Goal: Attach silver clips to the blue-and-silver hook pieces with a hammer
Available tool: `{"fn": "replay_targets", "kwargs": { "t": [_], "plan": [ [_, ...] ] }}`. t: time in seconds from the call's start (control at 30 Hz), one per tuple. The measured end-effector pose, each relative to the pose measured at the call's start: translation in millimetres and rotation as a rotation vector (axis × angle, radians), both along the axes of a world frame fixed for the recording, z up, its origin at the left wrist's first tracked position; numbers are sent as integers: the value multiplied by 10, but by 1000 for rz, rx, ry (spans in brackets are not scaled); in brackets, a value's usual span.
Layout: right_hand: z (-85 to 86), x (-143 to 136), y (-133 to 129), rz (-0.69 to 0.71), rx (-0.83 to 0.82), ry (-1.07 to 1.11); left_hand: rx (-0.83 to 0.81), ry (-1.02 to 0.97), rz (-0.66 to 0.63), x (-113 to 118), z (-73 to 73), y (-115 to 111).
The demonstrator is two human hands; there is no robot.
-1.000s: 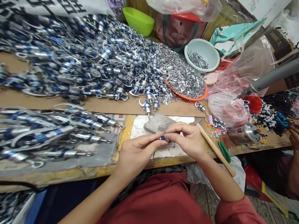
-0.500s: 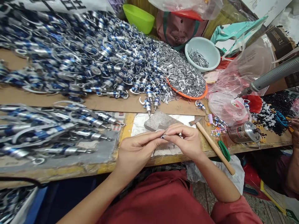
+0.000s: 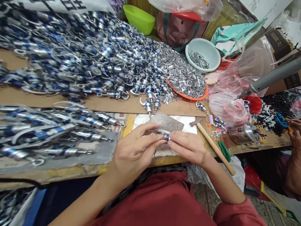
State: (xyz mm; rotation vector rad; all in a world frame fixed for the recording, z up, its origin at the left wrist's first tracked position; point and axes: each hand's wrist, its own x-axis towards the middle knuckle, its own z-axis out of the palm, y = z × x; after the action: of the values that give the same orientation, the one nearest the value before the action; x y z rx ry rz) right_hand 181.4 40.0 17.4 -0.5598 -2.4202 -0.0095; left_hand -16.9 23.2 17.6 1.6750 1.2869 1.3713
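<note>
A small blue-and-silver metal piece [image 3: 166,135] with a curved silver arm is pinched between both hands. My left hand [image 3: 136,146] has its fingers closed on the piece's left part, partly hiding it. Closed on the right end is my right hand [image 3: 188,145]. Both hands are just in front of a grey stone slab [image 3: 169,121] lying on a white surface. A hammer [image 3: 216,149] with a wooden handle lies right of my right hand. Two similar blue-and-silver pieces [image 3: 148,105] sit behind the slab.
Behind is a large heap of blue-and-silver pieces [image 3: 94,56]; more [image 3: 66,135] lie at left. An orange-rimmed tray [image 3: 197,98] holds small metal plates. A pale bowl [image 3: 213,58] holds pins. A grey tool [image 3: 275,75] hangs at right, above a metal mug [image 3: 242,134]. Another person's hand [image 3: 295,131] is at far right.
The curved arm and blue band of the held piece now show between my fingers. My left hand has tilted up, and my right fingers have shifted to its right end.
</note>
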Motion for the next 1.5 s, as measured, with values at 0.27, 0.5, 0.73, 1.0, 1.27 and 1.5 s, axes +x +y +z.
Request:
{"fn": "replay_targets", "kwargs": {
  "t": [0.27,0.5,0.73,1.0,1.27,1.5],
  "plan": [
    [-26,-92,-53,-90,-198,215,-162,-110,-140,-39,-13,17],
    [16,-165,-130,-271,-557,436,-558,-523,-89,113,-166,-66],
    [152,-164,572,-513,-678,173,-686,-609,-47,202,-145,-85],
    [-61,-643,1298,-771,-488,-529,-745,-587,-86,203,-118,-78],
    [-205,-165,1157,-698,-507,-259,-754,-616,-49,184,-136,-8],
    [171,85,678,-379,-705,15,-702,-614,-79,145,-276,15]
  ]
}}
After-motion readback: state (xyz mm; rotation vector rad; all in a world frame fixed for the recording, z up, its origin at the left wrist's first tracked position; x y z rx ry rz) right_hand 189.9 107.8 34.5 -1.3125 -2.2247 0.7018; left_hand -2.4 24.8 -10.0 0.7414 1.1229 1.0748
